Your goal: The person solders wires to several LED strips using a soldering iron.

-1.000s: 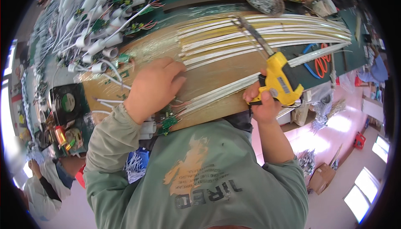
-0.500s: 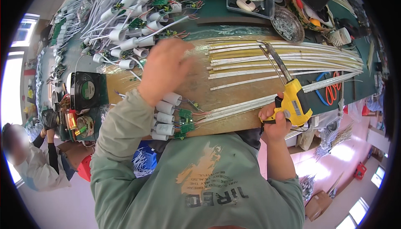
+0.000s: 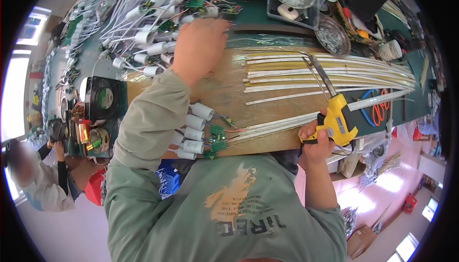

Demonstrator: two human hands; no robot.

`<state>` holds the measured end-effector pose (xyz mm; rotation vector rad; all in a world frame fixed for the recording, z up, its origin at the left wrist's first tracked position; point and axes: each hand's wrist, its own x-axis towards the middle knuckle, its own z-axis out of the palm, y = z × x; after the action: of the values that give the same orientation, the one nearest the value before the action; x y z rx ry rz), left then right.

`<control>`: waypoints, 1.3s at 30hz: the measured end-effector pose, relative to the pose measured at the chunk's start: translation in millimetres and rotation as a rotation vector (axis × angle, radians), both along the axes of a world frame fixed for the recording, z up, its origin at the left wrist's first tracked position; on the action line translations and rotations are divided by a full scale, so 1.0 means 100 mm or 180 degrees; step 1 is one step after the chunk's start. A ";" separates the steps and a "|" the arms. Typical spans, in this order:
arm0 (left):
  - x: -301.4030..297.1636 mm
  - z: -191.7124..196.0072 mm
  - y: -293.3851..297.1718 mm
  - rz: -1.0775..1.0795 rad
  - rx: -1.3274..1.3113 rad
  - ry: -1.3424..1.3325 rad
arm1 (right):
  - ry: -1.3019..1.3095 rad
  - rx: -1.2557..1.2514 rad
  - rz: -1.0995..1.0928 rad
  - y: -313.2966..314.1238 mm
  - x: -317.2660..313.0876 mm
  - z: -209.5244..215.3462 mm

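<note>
My left hand (image 3: 201,47) reaches over the near edge of the heap of white cylindrical caps (image 3: 155,48) with wires and green circuit boards. Its back faces up and the fingers curl under, so their grip is hidden. In my right hand (image 3: 316,140) is a yellow soldering gun (image 3: 337,121), its metal tip angled up and away over the narrow white and yellow strips (image 3: 296,73) on a brown board. Near my body, several white caps (image 3: 193,134) lie beside green circuit boards (image 3: 217,135), which are wired to a bundle of white strips (image 3: 277,123).
A small black fan (image 3: 103,98) stands at the left. Orange-handled scissors (image 3: 378,111) lie right of the soldering gun. Behind the strips are a metal bowl of small pieces (image 3: 333,36) and a clear bin (image 3: 306,16). A co-worker (image 3: 40,176) sits at the far left.
My left hand has moved away from my body and slightly right, from above the board to the heap of caps. The right hand keeps holding the soldering gun nearly in place.
</note>
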<state>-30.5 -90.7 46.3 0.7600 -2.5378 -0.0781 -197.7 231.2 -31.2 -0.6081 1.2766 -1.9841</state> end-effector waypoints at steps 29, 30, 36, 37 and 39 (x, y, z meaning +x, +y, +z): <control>0.64 0.14 0.71 -0.0862 0.1066 0.0153 | 0.0126 -0.0103 0.0084 0.00 -0.01 0.03; 0.56 0.14 0.76 -0.1020 0.1045 -0.0387 | 0.0012 -0.0165 0.0078 0.01 -0.01 0.03; 0.44 0.04 0.78 -0.1128 0.0825 -0.1415 | 0.0168 -0.0016 -0.0026 -0.02 0.01 0.06; 0.44 0.03 0.77 -0.1118 0.0819 -0.1395 | 0.0166 -0.0007 -0.0034 -0.02 0.01 0.06; 0.43 0.01 0.76 -0.1112 0.0824 -0.1380 | 0.0164 0.0014 -0.0008 -0.02 0.01 0.05</control>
<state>12.2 -14.9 47.5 0.4495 -3.0966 -0.4038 -196.8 228.8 -25.9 -0.6598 1.3128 -1.9787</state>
